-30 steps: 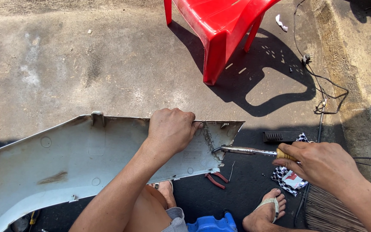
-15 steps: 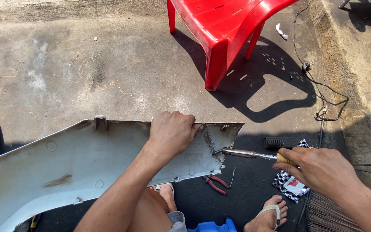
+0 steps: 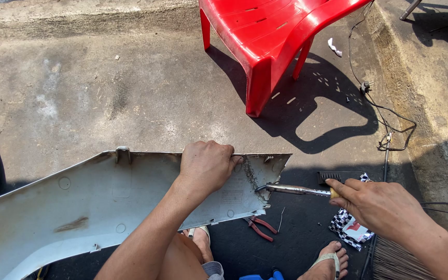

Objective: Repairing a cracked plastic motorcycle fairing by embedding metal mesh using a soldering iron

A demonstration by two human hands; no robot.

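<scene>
Head view: left hand [image 3: 206, 166] gripping grey plastic body panel [image 3: 79, 202] top edge; right hand [image 3: 377, 205] clenching metal-shafted soldering iron [image 3: 294, 190], tip touching panel's cracked edge.

Both forearms are bare, with no sleeves, watch or rings on the left hand [image 3: 206, 166] or the right hand [image 3: 377, 205]. The knees are bare too. Each foot wears an open pale rubber flip-flop sandal [image 3: 327, 257] with a thin strap.
</scene>
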